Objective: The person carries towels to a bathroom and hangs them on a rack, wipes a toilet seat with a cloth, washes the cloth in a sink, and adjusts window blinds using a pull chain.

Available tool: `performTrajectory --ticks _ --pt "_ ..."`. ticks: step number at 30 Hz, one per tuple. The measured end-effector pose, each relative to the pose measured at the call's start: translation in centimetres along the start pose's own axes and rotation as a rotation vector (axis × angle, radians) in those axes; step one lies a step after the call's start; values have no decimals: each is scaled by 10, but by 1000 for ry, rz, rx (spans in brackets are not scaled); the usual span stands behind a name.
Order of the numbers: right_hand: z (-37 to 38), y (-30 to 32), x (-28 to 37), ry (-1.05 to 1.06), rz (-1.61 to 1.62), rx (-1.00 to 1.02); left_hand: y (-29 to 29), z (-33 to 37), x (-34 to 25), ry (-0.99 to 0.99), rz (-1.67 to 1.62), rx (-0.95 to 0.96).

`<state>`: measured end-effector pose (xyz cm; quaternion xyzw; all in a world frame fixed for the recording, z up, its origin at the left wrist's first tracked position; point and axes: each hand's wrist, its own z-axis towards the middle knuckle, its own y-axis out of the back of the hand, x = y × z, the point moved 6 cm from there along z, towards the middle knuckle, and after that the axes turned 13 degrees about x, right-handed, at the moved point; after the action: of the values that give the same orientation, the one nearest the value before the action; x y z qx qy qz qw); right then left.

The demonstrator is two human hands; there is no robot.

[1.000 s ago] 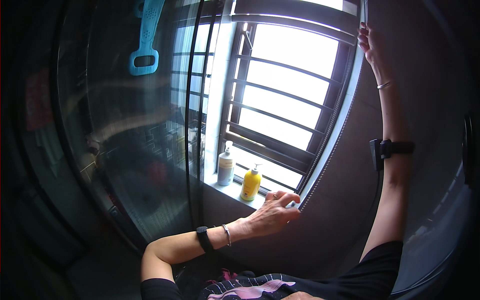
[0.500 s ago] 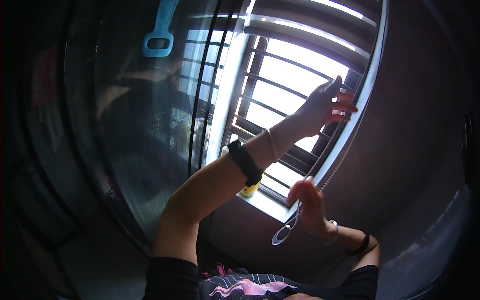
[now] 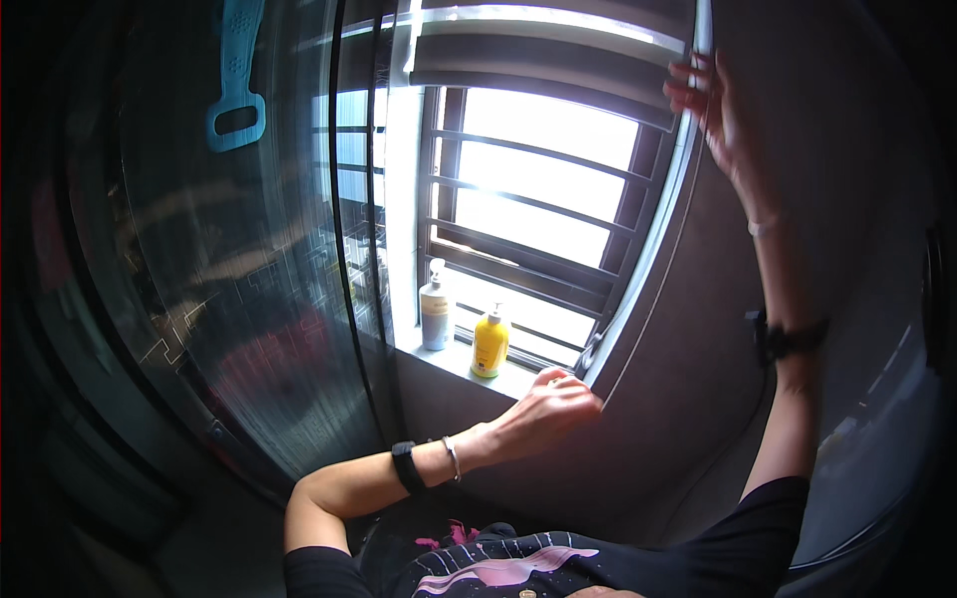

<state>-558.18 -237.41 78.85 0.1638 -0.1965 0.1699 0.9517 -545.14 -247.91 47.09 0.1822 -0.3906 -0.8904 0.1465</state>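
My left hand point(image 3: 558, 409) is closed around the thin cord point(image 3: 655, 319) of a window blind, low down by the right end of the windowsill. Up the right side of the window, my right hand point(image 3: 713, 110) is raised with its fingers curled at the upper part of the same cord, close to the frame's edge. Between the two hands the cord runs taut and slanted. The dark striped blind point(image 3: 543, 75) covers the upper part of the window; bright light comes in below it.
On the sill point(image 3: 461, 361) stand a yellow pump bottle point(image 3: 490, 344) and a pale pump bottle point(image 3: 435, 314). Dark bars point(image 3: 538, 159) cross the window. At left, a blue strap with a handle point(image 3: 237, 120) hangs by a glass panel point(image 3: 269, 299). A dark wall point(image 3: 797, 130) is on the right.
My left hand has come down from high by the window to near the sill. My right hand has gone up from below to the upper cord. The cord's lower loop no longer shows.
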Motion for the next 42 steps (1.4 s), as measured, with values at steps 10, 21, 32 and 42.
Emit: performTrajectory --ticks 10,21,32,42 --pt "-10 -34 0 4 -42 82 39 -22 32 345 83 -116" --pt "-263 -158 -65 -25 -296 695 159 127 40 -2 -1075 -351" --pt "-91 -19 -59 -25 -340 188 66 32 23 204 -307 -181" --pt "20 61 -44 15 -247 242 -31 -36 44 423 98 0"
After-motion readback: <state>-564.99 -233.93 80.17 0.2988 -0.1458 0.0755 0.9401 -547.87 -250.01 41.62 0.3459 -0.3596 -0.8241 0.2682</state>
